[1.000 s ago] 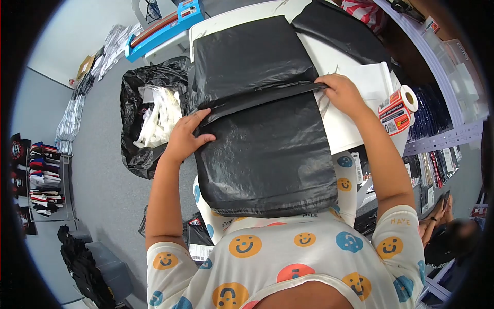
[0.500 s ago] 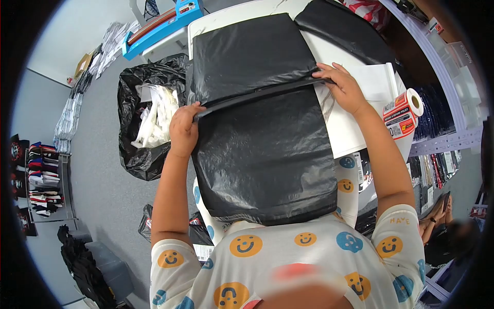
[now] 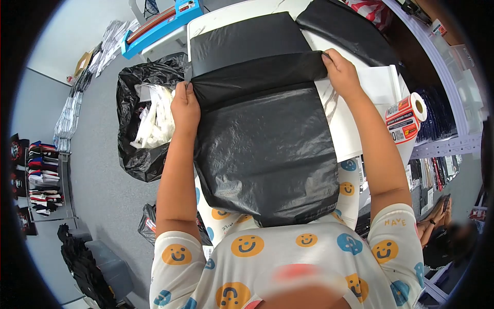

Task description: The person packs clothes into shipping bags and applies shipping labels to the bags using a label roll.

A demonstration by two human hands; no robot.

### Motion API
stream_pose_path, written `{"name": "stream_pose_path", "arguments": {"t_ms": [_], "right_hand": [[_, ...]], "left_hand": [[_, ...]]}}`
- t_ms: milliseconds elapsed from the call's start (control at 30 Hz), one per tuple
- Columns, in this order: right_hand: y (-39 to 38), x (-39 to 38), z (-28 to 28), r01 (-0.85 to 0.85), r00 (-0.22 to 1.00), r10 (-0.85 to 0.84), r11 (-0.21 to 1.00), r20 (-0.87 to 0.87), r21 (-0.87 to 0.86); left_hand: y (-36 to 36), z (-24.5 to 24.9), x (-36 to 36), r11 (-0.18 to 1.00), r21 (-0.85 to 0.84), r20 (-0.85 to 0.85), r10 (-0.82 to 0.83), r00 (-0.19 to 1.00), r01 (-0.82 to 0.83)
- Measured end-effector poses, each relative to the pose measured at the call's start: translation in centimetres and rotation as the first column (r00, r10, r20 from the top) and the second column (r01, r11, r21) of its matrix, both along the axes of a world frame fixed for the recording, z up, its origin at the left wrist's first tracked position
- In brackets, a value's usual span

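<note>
A glossy black plastic bag (image 3: 265, 154) reaches from the white table (image 3: 329, 46) over my lap. Its upper edge is raised as a wide flap, stretched between both hands. My left hand (image 3: 185, 108) pinches the flap's left corner, and my right hand (image 3: 340, 72) pinches the right corner. Behind the flap lies a flat black package (image 3: 252, 41), partly covered by it. Another black package (image 3: 347, 31) rests at the table's back right.
A black bin bag (image 3: 128, 98) with white scraps stands on the floor at left. A blue sealing machine (image 3: 162, 26) is behind it. To the right are white sheets (image 3: 378, 85), a label roll (image 3: 406, 118) and a shelf (image 3: 447, 147). Another person's hands (image 3: 437, 216) show at far right.
Both hands have moved up and away from me, lifting the bag's edge from a narrow folded strip into a broad raised flap. My right hand has changed from spread fingers to a pinch.
</note>
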State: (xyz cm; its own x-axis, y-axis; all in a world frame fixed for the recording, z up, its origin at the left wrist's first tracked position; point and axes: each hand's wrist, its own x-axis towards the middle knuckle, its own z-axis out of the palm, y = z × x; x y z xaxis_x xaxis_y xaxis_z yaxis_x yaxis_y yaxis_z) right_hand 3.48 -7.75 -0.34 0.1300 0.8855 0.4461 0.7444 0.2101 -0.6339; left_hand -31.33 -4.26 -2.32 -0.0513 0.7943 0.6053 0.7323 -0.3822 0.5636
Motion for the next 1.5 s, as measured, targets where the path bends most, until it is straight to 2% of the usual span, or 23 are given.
{"name": "stream_pose_path", "arguments": {"t_ms": [133, 433, 533, 733, 933, 1133, 1300, 1433, 1500], "right_hand": [[1.0, -0.2, 0.3, 0.062, 0.997, -0.061, 0.997, 0.042, -0.039], [2.7, -0.9, 0.9, 0.168, 0.977, -0.149, 0.979, 0.152, -0.116], [3.3, -0.9, 0.8, 0.207, 0.970, -0.172, 0.955, 0.170, -0.214], [4.1, -1.3, 0.7, 0.274, 0.946, -0.194, 0.905, 0.259, -0.325], [3.8, -2.8, 1.0, 0.395, 0.904, -0.275, 0.831, 0.328, -0.392], [4.0, -3.5, 0.6, 0.433, 0.896, -0.328, 0.799, 0.300, -0.418], [5.4, -2.6, 0.1, 0.404, 0.915, -0.352, 0.789, 0.198, -0.462], [6.9, -1.4, -0.3, 0.337, 0.937, -0.336, 0.786, 0.100, -0.519], [7.4, -1.3, -0.3, 0.328, 0.943, -0.308, 0.789, 0.126, -0.520]], "left_hand": [[0.7, 0.3, 0.5, 0.993, -0.116, 0.034, 0.038, 0.999, -0.034], [2.3, -0.1, 0.3, 0.975, -0.206, 0.036, 0.089, 0.995, -0.080], [2.9, 0.1, 0.0, 0.941, -0.325, -0.017, 0.092, 0.996, -0.093], [3.1, 0.9, 0.4, 0.905, -0.381, -0.175, 0.128, 0.976, -0.187], [2.8, 1.6, 1.1, 0.866, -0.425, -0.227, 0.181, 0.957, -0.265], [2.6, 1.8, 1.4, 0.860, -0.427, -0.221, 0.199, 0.955, -0.278], [4.4, 1.2, -0.1, 0.878, -0.430, -0.230, 0.117, 0.966, -0.209], [5.7, 0.6, -1.0, 0.861, -0.483, -0.131, 0.108, 0.985, -0.159], [6.0, 0.8, -1.0, 0.843, -0.522, -0.080, 0.108, 0.991, -0.134]]}}
